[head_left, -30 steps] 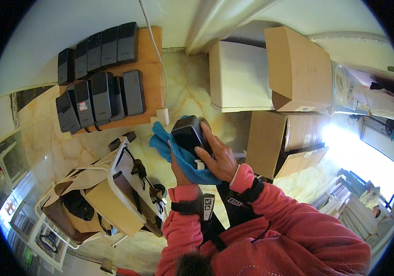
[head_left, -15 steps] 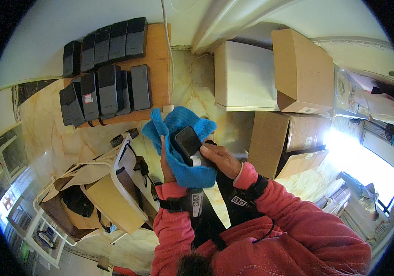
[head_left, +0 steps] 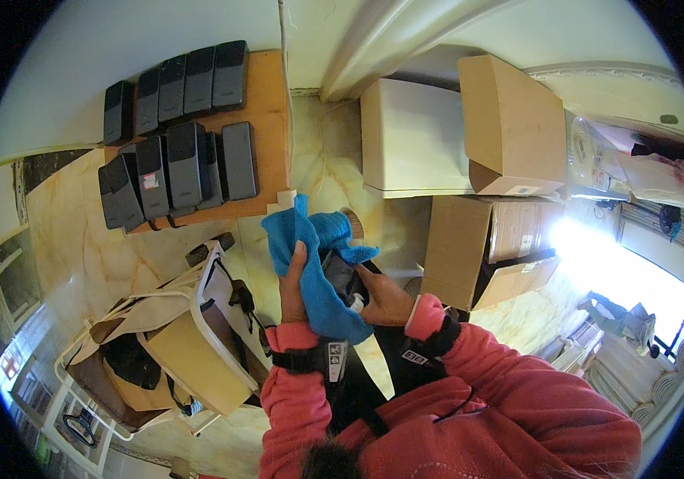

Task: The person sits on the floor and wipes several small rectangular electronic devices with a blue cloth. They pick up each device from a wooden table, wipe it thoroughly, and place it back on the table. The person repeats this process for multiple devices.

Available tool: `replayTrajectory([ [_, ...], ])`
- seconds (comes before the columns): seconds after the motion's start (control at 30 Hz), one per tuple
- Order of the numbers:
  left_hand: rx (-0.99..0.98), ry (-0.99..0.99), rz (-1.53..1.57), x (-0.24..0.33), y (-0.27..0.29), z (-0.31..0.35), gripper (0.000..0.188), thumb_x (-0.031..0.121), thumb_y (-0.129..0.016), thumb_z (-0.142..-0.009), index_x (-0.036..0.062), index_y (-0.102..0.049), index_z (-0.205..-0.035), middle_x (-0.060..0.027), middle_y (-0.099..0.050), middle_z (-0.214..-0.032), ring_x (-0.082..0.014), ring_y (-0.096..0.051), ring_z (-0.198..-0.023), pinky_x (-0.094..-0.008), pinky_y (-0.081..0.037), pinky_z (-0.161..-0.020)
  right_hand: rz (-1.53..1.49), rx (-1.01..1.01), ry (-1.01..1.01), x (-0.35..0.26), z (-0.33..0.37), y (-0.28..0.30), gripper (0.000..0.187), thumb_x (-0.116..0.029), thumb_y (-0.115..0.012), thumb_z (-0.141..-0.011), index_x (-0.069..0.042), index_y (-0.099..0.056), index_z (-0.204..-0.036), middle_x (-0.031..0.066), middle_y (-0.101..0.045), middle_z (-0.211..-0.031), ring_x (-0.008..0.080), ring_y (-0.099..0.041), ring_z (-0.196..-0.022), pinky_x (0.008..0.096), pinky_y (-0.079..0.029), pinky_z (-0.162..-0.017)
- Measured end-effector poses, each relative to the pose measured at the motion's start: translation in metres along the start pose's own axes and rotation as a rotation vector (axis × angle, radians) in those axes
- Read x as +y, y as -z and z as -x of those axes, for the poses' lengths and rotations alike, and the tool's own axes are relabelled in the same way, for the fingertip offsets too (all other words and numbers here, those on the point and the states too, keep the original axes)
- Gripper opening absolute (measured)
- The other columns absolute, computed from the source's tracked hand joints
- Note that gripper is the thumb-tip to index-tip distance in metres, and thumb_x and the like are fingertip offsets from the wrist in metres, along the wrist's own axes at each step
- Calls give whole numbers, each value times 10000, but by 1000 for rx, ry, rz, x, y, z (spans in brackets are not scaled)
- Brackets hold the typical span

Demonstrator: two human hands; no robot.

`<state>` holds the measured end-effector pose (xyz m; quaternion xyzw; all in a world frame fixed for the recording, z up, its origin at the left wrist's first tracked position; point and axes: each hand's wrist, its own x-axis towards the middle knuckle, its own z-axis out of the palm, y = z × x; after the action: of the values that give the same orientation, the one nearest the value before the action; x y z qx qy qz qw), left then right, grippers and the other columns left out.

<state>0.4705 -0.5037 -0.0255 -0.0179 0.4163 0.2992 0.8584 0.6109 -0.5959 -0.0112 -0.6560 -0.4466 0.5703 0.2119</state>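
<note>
A blue knitted cloth (head_left: 322, 299) is bunched in front of me, its upper corner standing up. My left hand (head_left: 291, 291) grips it from the left, thumb lying on the fabric and the other fingers mostly hidden behind it. Inside the fold sits a dark, boxy device (head_left: 342, 275) with rounded corners, partly covered by the cloth. My right hand (head_left: 387, 299) holds this device at its right side, thumb against it. A small white patch (head_left: 356, 302) shows near its lower end, beside my right fingers.
Several similar black devices (head_left: 186, 164) stand in two rows on an orange-brown wooden table (head_left: 270, 120) at the upper left. A white-framed chair (head_left: 198, 311) is on the left. White box (head_left: 414, 136) and open cardboard boxes (head_left: 457, 251) stand to the right.
The cloth has been drawn further over the device, which now shows less. My left thumb has come up onto the cloth's front. The view has shifted slightly.
</note>
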Motion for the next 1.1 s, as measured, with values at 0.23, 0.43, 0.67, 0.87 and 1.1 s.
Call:
replayTrajectory([
  [0.23, 59, -21, 57, -2, 4, -4, 444, 351, -617, -881, 55, -534, -1202, -92, -619, -1075, -214, -607, -937, -339, -508, -838, 8, -57, 11, 11, 1, 32, 745, -322, -766, -667, 1, -444, -1256, 246, -634, -962, 345, -646, -880, 404, -500, -794],
  [0.43, 74, -16, 97, -19, 7, 8, 453, 317, -593, -896, 45, -507, -1248, -135, -615, -1149, -268, -625, -982, -397, -508, -887, -6, 313, -267, 70, -19, 72, 635, -395, -792, -657, 25, -593, -1090, 188, -676, -870, 228, -663, -792, 370, -528, -720],
  [0.67, 99, 117, 186, -64, 28, 18, 467, 274, -570, -908, 51, -466, -1306, -131, -576, -1233, -300, -576, -1086, -444, -451, -957, 279, 768, -439, 165, -90, 151, 635, -504, -765, -639, 22, -603, -956, 213, -672, -829, 331, -674, -766, 408, -535, -700],
  [0.87, 147, 163, 146, -92, 45, 11, 426, 265, -556, -921, 74, -492, -1297, -117, -583, -1237, -290, -566, -1115, -434, -423, -999, 395, 816, -508, 204, -129, 181, 643, -511, -751, -618, 15, -608, -959, 197, -666, -891, 335, -657, -832, 418, -518, -759],
  [1.1, 266, 230, 110, -96, 41, 10, 495, 189, -634, -863, 31, -459, -1298, -120, -576, -1204, -282, -586, -1042, -396, -493, -887, 422, 849, -528, 210, -151, 168, 640, -509, -753, -612, 21, -611, -942, 221, -648, -916, 369, -641, -863, 436, -511, -778],
])
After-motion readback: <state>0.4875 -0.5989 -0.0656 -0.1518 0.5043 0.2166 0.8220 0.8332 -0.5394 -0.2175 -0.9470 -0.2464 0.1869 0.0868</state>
